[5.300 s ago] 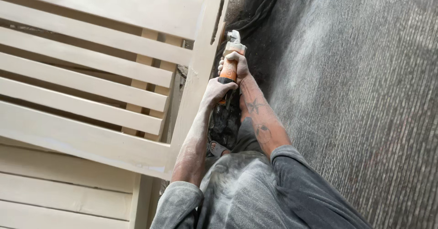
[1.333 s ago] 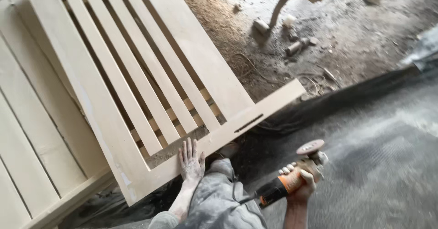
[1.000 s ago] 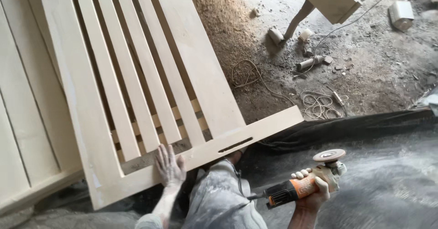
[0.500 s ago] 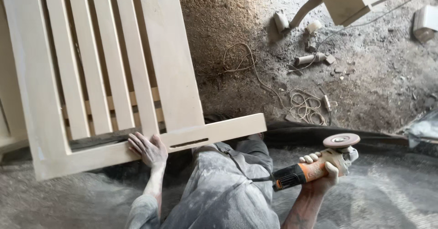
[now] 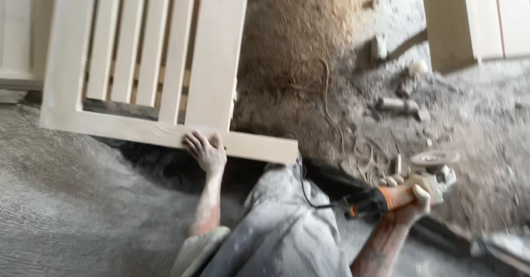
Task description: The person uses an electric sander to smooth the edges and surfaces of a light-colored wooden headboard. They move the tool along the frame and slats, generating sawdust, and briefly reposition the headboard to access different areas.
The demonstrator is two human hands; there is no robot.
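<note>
Pale wood frame: the slatted frame (image 5: 138, 62) is unpainted light timber with flat parallel slats and a broad plain bottom rail; its top is cut off by the picture's upper edge.
Left hand: the dusty left hand (image 5: 205, 151) lies on the frame's bottom rail, fingers spread flat on the wood, not curled round it.
Right hand: the right hand (image 5: 411, 200), off to the right of the frame and below its rail, is wrapped tight round the grinder's body.
Angle grinder: the angle grinder (image 5: 406, 188) has an orange and black barrel and a round flat disc (image 5: 435, 158) facing up; motion blur smears its outline.
Cord: a dark cord (image 5: 309, 191) runs from the grinder's tail back toward the frame's rail corner.
Trousers: grey dust-coated trousers (image 5: 281, 233) sit below the frame; the lower edge cuts them off.
Ground: right of the frame, a heap of sawdust (image 5: 298, 40) and a dirt floor (image 5: 486, 122) with small scraps too blurred to tell.
Mat: left of and below the frame, a grey ribbed mat (image 5: 72, 200), powdery.
Second panel: another pale wooden panel (image 5: 475, 17) far right of the frame, partly out of view.
</note>
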